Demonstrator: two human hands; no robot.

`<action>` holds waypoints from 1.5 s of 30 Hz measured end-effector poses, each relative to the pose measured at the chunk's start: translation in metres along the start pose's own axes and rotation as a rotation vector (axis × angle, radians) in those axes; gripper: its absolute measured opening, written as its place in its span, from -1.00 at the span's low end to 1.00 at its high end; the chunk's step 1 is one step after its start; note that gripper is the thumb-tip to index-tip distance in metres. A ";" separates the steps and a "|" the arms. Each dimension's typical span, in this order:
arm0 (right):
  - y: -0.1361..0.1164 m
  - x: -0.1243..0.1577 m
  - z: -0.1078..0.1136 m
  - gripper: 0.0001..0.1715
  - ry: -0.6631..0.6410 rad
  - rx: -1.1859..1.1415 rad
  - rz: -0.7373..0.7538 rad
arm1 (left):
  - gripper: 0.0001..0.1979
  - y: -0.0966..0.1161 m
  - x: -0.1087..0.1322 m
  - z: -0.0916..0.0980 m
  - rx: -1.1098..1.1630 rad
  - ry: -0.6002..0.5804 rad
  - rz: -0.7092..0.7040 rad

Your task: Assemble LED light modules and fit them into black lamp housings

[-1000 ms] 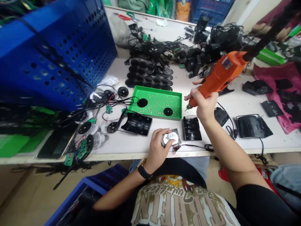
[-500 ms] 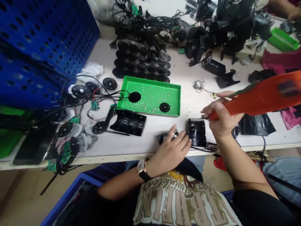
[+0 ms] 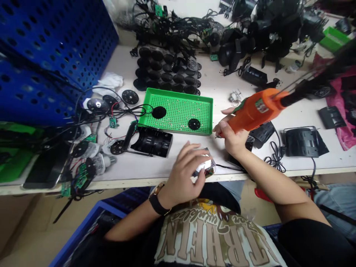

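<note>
My right hand (image 3: 232, 139) grips an orange electric screwdriver (image 3: 254, 111), its tip pointing down and left near the front corner of the green tray (image 3: 178, 132). The hand's fingers are wrapped around the tool's front end. My left hand (image 3: 186, 172) has its fingers apart, over and beside a small dark part (image 3: 210, 163) with a white piece and thin wires; whether the fingers touch it I cannot tell. A black cable runs from this part to the right. A black housing (image 3: 247, 146) is mostly hidden under my right hand and forearm.
Black discs and loose screws lie in the green tray. Left of it are a curved black housing (image 3: 155, 142), circuit boards (image 3: 81, 176) and a blue perforated crate (image 3: 63, 48). Black housings (image 3: 302, 142) and coiled cable (image 3: 275, 155) lie to the right; tangled cables (image 3: 178, 33) at the back.
The screwdriver and my right hand have moved left and tilted differently. My left hand has lifted off the black housing and drawn back left to the small part. The housing now sits further right.
</note>
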State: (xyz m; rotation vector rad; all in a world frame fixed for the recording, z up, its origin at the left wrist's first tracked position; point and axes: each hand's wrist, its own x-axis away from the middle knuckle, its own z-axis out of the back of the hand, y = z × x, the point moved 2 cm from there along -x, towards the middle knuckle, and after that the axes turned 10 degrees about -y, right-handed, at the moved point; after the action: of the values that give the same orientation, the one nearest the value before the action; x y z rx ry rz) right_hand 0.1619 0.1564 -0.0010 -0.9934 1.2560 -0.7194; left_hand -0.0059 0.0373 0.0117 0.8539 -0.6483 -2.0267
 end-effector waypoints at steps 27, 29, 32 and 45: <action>-0.113 0.060 -0.051 -0.74 -0.040 -0.246 0.174 | -0.84 0.029 0.030 0.001 -0.557 0.121 0.090; -0.114 0.062 -0.055 -0.73 -0.032 -0.263 0.193 | -0.84 0.028 0.033 0.002 -0.557 0.112 0.072; -0.114 0.064 -0.061 -0.75 0.000 -0.243 0.197 | -0.87 0.025 0.037 0.002 -0.521 0.107 0.024; -0.083 0.053 -0.073 -0.82 0.065 -0.141 0.118 | -0.58 -0.018 0.034 -0.023 -0.078 0.291 0.123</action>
State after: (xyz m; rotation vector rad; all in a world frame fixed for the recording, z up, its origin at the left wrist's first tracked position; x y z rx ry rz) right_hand 0.1069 0.0591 0.0505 -1.0077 1.4253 -0.5820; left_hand -0.0116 0.0155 -0.0272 1.0129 -0.4442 -1.7621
